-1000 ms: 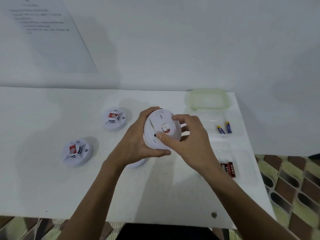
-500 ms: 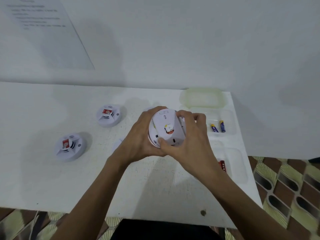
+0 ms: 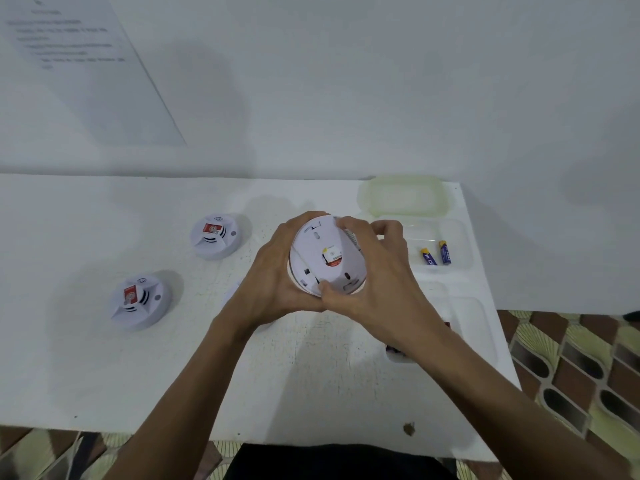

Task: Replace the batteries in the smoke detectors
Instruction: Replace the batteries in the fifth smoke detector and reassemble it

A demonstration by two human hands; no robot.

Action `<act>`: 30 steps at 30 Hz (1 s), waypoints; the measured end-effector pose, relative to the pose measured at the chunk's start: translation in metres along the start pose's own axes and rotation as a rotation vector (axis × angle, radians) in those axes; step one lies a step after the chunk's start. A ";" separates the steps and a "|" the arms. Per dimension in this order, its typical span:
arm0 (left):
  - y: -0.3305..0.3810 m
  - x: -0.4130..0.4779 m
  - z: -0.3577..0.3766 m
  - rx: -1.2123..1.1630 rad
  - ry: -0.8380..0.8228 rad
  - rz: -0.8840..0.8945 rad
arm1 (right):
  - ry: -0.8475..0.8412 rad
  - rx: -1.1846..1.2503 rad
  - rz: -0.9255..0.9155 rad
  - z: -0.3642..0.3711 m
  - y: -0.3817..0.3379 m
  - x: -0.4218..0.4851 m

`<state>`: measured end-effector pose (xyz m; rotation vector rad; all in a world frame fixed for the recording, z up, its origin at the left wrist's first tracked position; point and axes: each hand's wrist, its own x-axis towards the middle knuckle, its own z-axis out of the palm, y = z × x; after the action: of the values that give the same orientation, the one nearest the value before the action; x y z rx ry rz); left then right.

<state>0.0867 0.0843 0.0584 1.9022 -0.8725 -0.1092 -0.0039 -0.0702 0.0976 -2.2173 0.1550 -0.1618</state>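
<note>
A round white plastic smoke detector (image 3: 325, 258) is held above the middle of the table, its flat back with a small yellow-and-red sticker turned up toward the camera. The left hand (image 3: 273, 282) cups its left rim with curled fingers, and the right hand (image 3: 377, 289) wraps the right side, thumb (image 3: 327, 289) pressed on the lower edge of the back plate; both hands are clamped on the detector. The step looks like freeing the back plate to reach the battery bay. It would go best with the left hand holding the body still while the right turns or prises the plate evenly, so that no clip snaps. Whether the plate has already loosened cannot be told. The white painted table (image 3: 311, 375) is scuffed. Toward its left side sit a second white domed smoke detector (image 3: 215, 236) and a third white domed smoke detector (image 3: 140, 301), each with a red label. Along the right edge a clear plastic tray (image 3: 464, 244) holds two blue-and-yellow cylindrical batteries (image 3: 437, 254), and a pale green plastic lid (image 3: 403, 197) lies at the far right corner. A printed paper sheet (image 3: 86, 71) hangs on the pale wall behind, and a brown-and-green patterned tile floor (image 3: 571, 358) shows past the right edge.
</note>
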 end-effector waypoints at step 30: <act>0.003 -0.017 -0.008 0.134 0.099 -0.026 | 0.080 0.529 0.138 -0.041 0.013 0.003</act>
<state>0.0757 0.1005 0.0604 2.0259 -0.8053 0.0288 -0.0086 -0.1103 0.1118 -1.6688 0.2745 -0.1911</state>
